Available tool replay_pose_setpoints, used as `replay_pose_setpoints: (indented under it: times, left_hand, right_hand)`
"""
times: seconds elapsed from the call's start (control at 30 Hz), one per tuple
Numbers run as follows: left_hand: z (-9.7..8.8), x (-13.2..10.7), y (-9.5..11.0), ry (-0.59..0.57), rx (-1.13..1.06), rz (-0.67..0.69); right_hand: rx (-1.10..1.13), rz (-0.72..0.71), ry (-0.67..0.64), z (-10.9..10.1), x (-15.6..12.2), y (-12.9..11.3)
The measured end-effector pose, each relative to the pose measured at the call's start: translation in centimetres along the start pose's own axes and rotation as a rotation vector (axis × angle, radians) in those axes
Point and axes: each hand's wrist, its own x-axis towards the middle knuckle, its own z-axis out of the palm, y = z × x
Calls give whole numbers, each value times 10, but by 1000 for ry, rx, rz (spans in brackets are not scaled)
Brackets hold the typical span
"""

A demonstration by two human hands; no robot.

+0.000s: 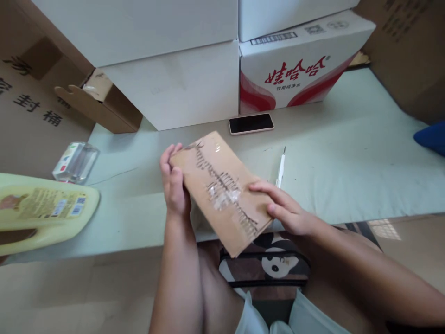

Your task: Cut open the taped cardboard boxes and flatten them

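Between my two hands is a flat brown cardboard piece (198, 171), tilted, with torn, ridged patches and bits of clear tape on its face. My left hand (174, 185) grips its left end, thumb on the front and fingers behind. On the opposite side my right hand (288, 211) pinches the right edge, and its lower fingers are partly hidden. Just beyond my right hand lies a white craft knife (281, 169), its blade pointing away from me. A phone (251, 124) with a dark screen rests farther back on the table.
Large white boxes (174, 88) and a white-and-red carton (295, 69) stand along the back of the green-covered table (358, 153). At left are a small open cardboard box (114, 104), a clear plastic bottle (78, 162) and a big yellow jug (52, 213). Something blue (431, 138) juts in from the right.
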Motion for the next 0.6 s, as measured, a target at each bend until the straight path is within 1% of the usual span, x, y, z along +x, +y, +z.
replay_pose_setpoints:
  times: [0.03, 0.07, 0.1, 0.13, 0.17, 0.2, 0.23, 0.27, 0.3, 0.33, 0.37, 0.43, 0.5, 0.6]
  left_hand:
    - [0, -1, 1, 3, -38, 31]
    - [-1, -1, 3, 10, -47, 30]
    - [-2, -1, 4, 19, -33, 10]
    - [-3, -2, 5, 29, -6, -24]
    - [-3, -1, 5, 35, 32, -64]
    - [-4, -1, 5, 40, 73, -101]
    - [-4, 0, 5, 42, 106, -123]
    - [-3, 0, 6, 46, 126, -134]
    - [-3, 1, 6, 51, 132, -140]
    - [-2, 2, 7, 58, 127, -147]
    - [-1, 2, 8, 65, 113, -155]
    - [1, 3, 9, 80, 86, -165]
    - [2, 4, 8, 106, 82, -168]
    - [2, 5, 6, 159, 114, -162]
  right_hand:
    - [-22, -8, -33, 1, -1, 0]
    - [-45, -19, -49, 2, -1, 0]
    - [-65, -31, -40, 2, -2, 1]
    - [-83, -37, 2, 1, -1, 2]
    - [-113, -25, 70, -1, -1, 3]
    - [-172, 17, 150, -4, 1, 5]
    - [-266, 89, 228, -7, 3, 5]
    - [-392, 190, 288, -12, 6, 6]
    - [-540, 312, 311, -17, 8, 7]
    - [-692, 434, 295, -22, 10, 8]
    - [-828, 541, 252, -27, 12, 9]
    - [-1019, 689, 143, -34, 15, 11]
    - [-1115, 755, 73, -39, 16, 14]
    - [-1124, 763, 63, -40, 16, 15]
